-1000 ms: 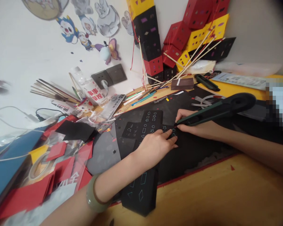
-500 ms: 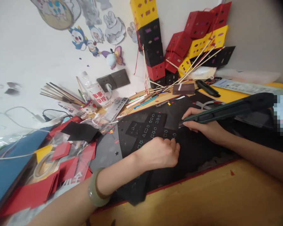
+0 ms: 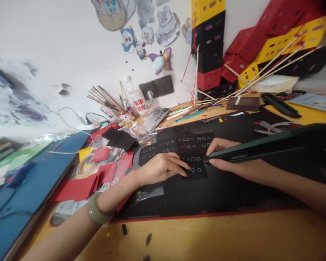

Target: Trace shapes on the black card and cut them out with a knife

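Note:
A black paper cutout (image 3: 188, 141) with small drawn stars, squares, circles and triangles lies on the black mat (image 3: 222, 195). My left hand (image 3: 165, 167), with a ring and a pale green bangle, rests on its lower part, fingers apart and palm down. My right hand (image 3: 225, 156) grips a long dark green utility knife (image 3: 260, 145) between thumb and fingers. The knife's front end is beside the paper's right edge; its blade is too blurred to make out.
Red paper pieces (image 3: 76, 186) and a tape roll (image 3: 87, 163) lie at left by a blue board (image 3: 43, 188). Behind are a bottle (image 3: 138, 99), pens (image 3: 191, 114), wooden sticks (image 3: 268, 72) and stacked black, red and yellow boxes (image 3: 209, 43).
The view has shifted. The paper cutout has been turned and lies spread flatter. My left hand has gone from curled to spread on it. My right hand still holds the knife, now beside the paper.

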### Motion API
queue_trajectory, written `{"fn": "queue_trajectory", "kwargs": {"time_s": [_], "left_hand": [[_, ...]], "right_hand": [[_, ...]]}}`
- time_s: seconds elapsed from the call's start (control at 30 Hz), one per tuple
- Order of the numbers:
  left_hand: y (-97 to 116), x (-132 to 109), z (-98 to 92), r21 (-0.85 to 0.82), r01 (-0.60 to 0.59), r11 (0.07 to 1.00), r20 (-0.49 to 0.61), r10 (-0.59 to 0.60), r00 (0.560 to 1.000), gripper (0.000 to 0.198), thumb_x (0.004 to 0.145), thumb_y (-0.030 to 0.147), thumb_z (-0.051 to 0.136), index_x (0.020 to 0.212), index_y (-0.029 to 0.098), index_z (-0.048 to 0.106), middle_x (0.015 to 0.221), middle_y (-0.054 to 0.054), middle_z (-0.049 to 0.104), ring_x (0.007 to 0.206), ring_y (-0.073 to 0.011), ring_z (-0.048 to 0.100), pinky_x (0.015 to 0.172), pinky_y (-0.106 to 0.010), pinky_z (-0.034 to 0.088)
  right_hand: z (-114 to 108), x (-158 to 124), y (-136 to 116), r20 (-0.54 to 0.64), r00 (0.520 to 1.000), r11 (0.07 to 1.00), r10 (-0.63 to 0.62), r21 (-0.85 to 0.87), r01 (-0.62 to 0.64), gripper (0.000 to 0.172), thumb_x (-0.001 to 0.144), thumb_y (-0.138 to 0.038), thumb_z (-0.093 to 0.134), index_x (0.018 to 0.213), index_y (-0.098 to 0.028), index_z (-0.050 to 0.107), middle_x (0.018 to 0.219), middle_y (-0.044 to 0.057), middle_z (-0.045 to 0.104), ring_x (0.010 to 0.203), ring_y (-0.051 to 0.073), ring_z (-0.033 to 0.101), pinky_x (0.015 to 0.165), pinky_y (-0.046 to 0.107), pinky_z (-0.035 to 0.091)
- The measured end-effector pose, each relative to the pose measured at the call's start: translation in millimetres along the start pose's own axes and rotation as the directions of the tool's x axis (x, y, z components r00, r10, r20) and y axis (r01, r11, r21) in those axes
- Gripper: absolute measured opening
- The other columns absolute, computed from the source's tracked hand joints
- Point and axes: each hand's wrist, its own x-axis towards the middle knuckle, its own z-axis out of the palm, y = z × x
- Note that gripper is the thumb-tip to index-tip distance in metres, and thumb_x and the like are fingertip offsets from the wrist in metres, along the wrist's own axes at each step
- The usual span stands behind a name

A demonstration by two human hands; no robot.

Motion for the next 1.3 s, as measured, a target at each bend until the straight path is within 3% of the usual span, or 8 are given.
{"fn": "queue_trajectory", "kwargs": {"time_s": [0.13, 0.23, 0.43, 0.6, 1.03, 1.3], "left_hand": [[-4, -4, -0.3, -0.051, 0.072, 0.996, -0.006, -0.072, 0.997, 0.027, 0.083, 0.001, 0.047, 0.085, 0.017, 0.069, 0.107, -0.003, 0.065, 0.088, -0.0117, 0.055, 0.085, -0.027, 0.045], [0, -8, 0.3, 0.084, 0.119, 0.989, -0.020, -0.118, 0.993, 0.029, 0.083, 0.002, 0.044, 0.080, 0.017, 0.069, 0.107, -0.002, 0.065, 0.092, -0.0133, 0.053, 0.083, -0.027, 0.046], [21, -11, 11.7, 0.467, 0.051, 0.883, 0.068, -0.093, 0.993, 0.034, 0.088, 0.013, 0.040, 0.117, 0.017, 0.057, 0.118, -0.006, 0.058, 0.100, -0.0212, 0.048, 0.080, -0.032, 0.048], [25, -12, 15.3, 0.593, -0.001, 0.805, 0.138, -0.100, 0.985, 0.037, 0.090, 0.015, 0.038, 0.124, 0.019, 0.050, 0.123, -0.006, 0.055, 0.100, -0.0217, 0.048, 0.073, -0.030, 0.050], [21, -15, 15.6, 0.632, -0.030, 0.774, 0.156, -0.090, 0.984, 0.037, 0.094, 0.017, 0.031, 0.127, 0.022, 0.046, 0.125, -0.007, 0.052, 0.103, -0.0207, 0.046, 0.070, -0.027, 0.050], [18, -17, 17.9, 0.630, -0.040, 0.776, 0.146, -0.067, 0.987, 0.038, 0.094, 0.016, 0.029, 0.127, 0.021, 0.046, 0.126, -0.008, 0.051, 0.106, -0.0206, 0.046, 0.072, -0.027, 0.051]], "right_hand": [[16, 18, 4, 0.162, 0.987, 1.000, -0.002, 0.013, 0.000, 0.005, 0.077, -0.024, 0.054, 0.080, -0.023, 0.051, 0.070, -0.003, 0.059, 0.063, 0.013, 0.054, 0.057, 0.025, 0.040], [23, 24, 10, 0.214, 0.977, 1.000, 0.001, 0.025, -0.006, 0.004, 0.077, -0.024, 0.054, 0.079, -0.022, 0.051, 0.068, -0.004, 0.057, 0.063, 0.012, 0.052, 0.057, 0.025, 0.039], [23, 25, 18, 0.224, 0.974, 0.998, -0.035, 0.053, 0.024, 0.005, 0.078, -0.025, 0.055, 0.081, -0.023, 0.051, 0.064, -0.006, 0.054, 0.059, 0.010, 0.049, 0.053, 0.023, 0.037], [22, 25, 20, 0.239, 0.969, 0.998, -0.062, 0.028, 0.057, 0.006, 0.078, -0.027, 0.055, 0.082, -0.023, 0.053, 0.069, -0.004, 0.055, 0.062, 0.011, 0.050, 0.055, 0.023, 0.038], [21, 24, 19, 0.269, 0.960, 0.995, -0.082, -0.034, 0.095, 0.006, 0.079, -0.028, 0.054, 0.083, -0.023, 0.053, 0.072, -0.004, 0.057, 0.064, 0.011, 0.051, 0.058, 0.023, 0.039], [19, 25, 13, 0.320, 0.937, 0.973, -0.140, -0.129, 0.190, 0.003, 0.077, -0.020, 0.052, 0.078, -0.022, 0.051, 0.070, -0.004, 0.056, 0.064, 0.011, 0.052, 0.058, 0.023, 0.038]]}}
